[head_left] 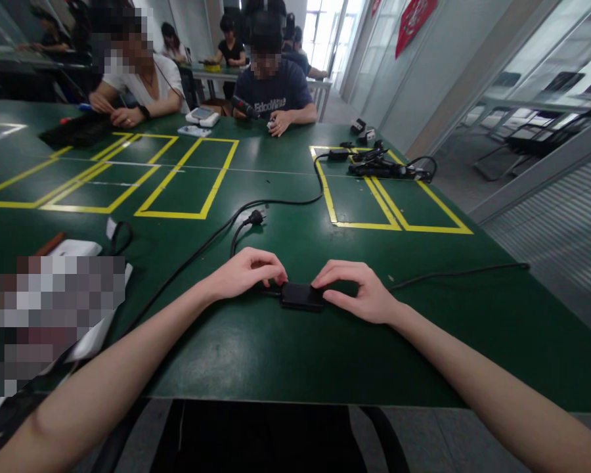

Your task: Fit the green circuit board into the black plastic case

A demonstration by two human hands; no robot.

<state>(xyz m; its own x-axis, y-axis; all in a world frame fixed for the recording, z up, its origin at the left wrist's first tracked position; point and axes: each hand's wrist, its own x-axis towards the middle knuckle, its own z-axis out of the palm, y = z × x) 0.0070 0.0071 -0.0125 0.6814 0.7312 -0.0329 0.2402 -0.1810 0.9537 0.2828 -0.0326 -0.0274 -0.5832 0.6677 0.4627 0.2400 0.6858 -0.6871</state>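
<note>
A small black power adapter brick (301, 296) lies on the green table (285, 355) right in front of me. My left hand (249, 272) curls its fingers down onto the brick's left end, where a cord joins it. My right hand (359, 289) pinches the brick's right end with thumb and fingers. A black cable (463, 270) runs off to the right from under my right hand. Another black cord with a plug (254, 217) loops behind my left hand.
Yellow tape rectangles (187, 177) mark the table. More black adapters and cables (384, 167) lie at the back right. A white device (73, 248) sits at my left. Two people (276, 92) sit across the table, with others behind.
</note>
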